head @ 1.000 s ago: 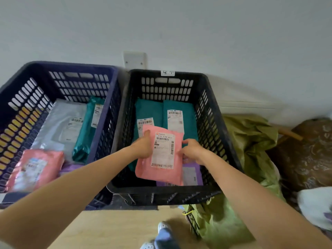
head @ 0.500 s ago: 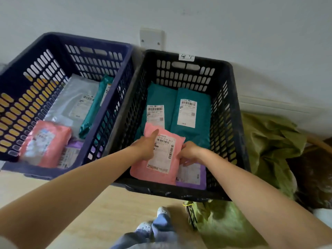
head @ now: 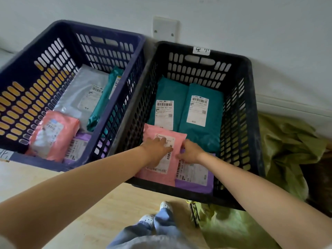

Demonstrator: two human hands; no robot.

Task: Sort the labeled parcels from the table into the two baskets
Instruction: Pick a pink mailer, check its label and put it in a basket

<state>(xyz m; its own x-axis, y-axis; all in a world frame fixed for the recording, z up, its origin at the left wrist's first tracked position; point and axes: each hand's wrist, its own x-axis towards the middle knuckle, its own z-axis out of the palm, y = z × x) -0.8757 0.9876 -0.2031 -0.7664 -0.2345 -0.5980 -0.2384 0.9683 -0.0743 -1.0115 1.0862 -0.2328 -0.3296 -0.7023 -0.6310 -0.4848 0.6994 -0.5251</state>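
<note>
Pink plastic is the business in hand: the pink parcel (head: 151,133) lies label-up in the near left part of the black basket (head: 250,72), its lower right edge overlapping a purple parcel (head: 195,185). The left hand (head: 156,150) rests on the label with fingers straight, pressing it flat and gripping nothing. The right hand (head: 190,153) sits at the parcel's right edge with fingers bent in a narrow pinch on that edge. Behind them two teal parcels (head: 203,135) lie side by side, labels up, against the far wall, so this basket holds four in all. The blue basket (head: 111,31), just beside it on the left, also holds four: a grey parcel (head: 84,83), a slim teal parcel (head: 106,99) leaning on its right wall, a second pink parcel (head: 53,133) and a second purple parcel (head: 81,139) partly under it. That makes eight parcels sorted, counting this one, which looks as good as placed and needs only the hands to let go. The table is out of view, so I cannot tell how many parcels are left to fetch. A paper tag (head: 201,50) on the black basket's far rim is too small to read.
</note>
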